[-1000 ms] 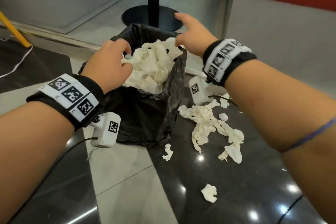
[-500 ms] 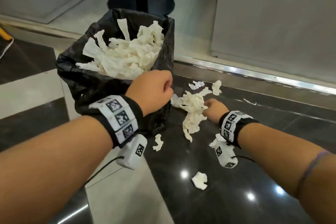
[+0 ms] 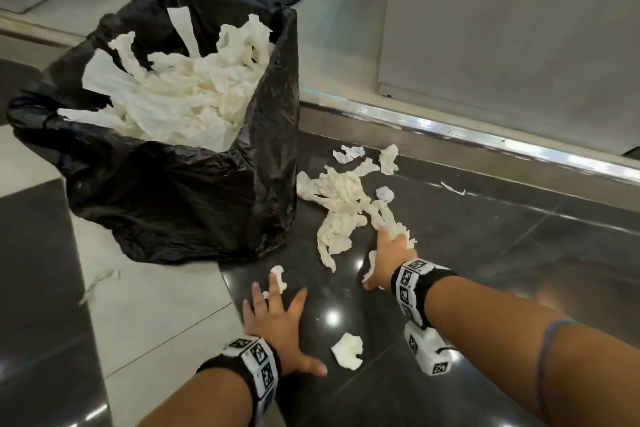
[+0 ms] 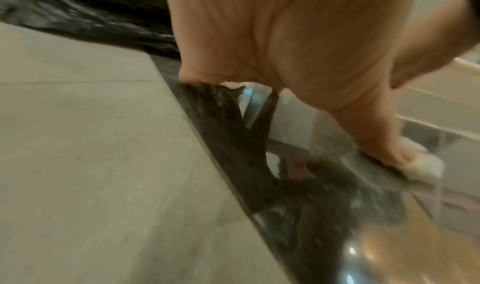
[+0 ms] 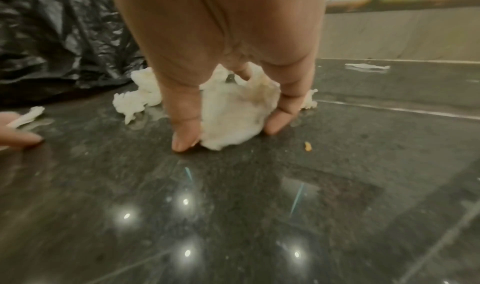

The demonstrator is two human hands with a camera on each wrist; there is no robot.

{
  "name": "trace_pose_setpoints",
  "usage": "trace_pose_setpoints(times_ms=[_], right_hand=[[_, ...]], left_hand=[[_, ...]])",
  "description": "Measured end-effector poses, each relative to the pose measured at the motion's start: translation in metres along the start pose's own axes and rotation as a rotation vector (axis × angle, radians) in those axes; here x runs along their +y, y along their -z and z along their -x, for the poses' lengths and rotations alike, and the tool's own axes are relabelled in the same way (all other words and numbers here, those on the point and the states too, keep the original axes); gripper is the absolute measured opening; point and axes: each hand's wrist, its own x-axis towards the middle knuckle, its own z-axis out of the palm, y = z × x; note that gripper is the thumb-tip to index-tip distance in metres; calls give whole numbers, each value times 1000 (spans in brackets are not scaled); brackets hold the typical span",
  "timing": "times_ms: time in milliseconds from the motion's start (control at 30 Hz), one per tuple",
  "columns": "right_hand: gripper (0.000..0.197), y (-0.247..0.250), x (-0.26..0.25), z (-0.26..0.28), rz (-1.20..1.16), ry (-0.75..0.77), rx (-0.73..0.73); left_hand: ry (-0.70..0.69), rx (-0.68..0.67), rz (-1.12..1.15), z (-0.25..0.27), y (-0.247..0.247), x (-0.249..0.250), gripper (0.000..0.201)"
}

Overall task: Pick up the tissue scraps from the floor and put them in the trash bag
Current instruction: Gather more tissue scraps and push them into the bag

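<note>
A crumpled black plastic trash bag (image 3: 180, 198) stands open on the floor, heaped above its rim with white crumpled tissue (image 3: 187, 97). Just right of its base a long tangle of white tissue scraps (image 3: 343, 204) sprawls over the dark glossy tile, with a few small torn bits (image 3: 349, 153) beyond it toward the metal strip. One small wad (image 3: 278, 276) lies in front of the bag, and another loose crumpled wad (image 3: 348, 351) lies nearer the camera.
</note>
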Motion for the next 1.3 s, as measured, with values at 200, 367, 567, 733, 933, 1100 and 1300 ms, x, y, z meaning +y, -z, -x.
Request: trace_pose_setpoints(times_ms=[200, 367, 567, 733, 933, 1100, 1300], right_hand=[[27, 4, -14, -12, -172, 233, 12], [25, 31, -17, -12, -420, 228, 175], [17, 63, -18, -3, -494, 319, 268], [18, 69, -25, -13, -727, 335, 409], [77, 64, -52, -23, -434, 407, 243], [58, 32, -66, -31, 136, 507, 55], [17, 69, -64, -18, -301, 571, 295]], left_hand=[[-131, 214, -56, 0, -4, 22, 43], [-348, 196, -48, 1, -4, 27, 61], [-578, 49, -288, 7, -30, 36, 46], [-491, 32, -272, 5, -10, 21, 29], [-312, 175, 106, 5, 16, -5, 13], [-281, 341, 167, 4, 28, -21, 24], [-247, 481, 249, 12, 45, -31, 15]])
